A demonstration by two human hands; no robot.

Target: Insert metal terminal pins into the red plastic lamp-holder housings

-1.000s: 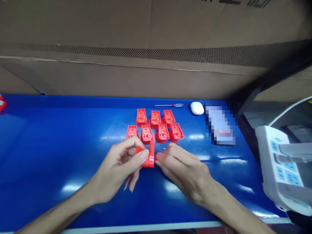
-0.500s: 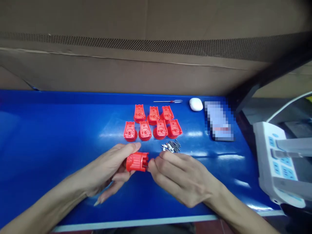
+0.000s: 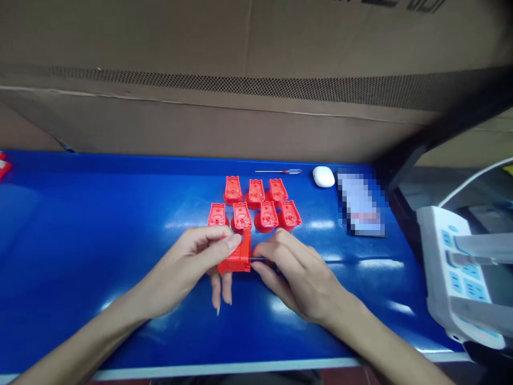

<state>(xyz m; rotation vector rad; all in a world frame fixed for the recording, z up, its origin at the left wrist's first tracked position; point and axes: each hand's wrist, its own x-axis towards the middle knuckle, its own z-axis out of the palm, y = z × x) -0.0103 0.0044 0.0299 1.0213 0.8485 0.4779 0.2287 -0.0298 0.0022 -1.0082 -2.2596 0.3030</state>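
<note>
Seven red plastic parts (image 3: 266,216) stand on the blue surface (image 3: 80,230), in a row of three towards the far edge and a row of four nearer the front edge. An eighth, the held red part (image 3: 236,262), is above the surface, between the front row and the front edge. The left hand (image 3: 196,264) grips it, thumb on top, with two fingers hanging loose below. The right hand (image 3: 300,267) is nearly closed, pinching a thin dark rod (image 3: 257,259) between thumb and forefinger. The rod points at the right-facing end of the held red part; whether its tip is inside cannot be told.

Along the far edge lies a screwdriver (image 3: 292,171), its clear handle to the right, and beside that a rounded white case (image 3: 323,177). A blurred-out flat rectangular object (image 3: 360,206) lies towards the far right corner. A white power strip (image 3: 441,267) is at the right edge. Brown cardboard (image 3: 200,128) rises behind the far edge.
</note>
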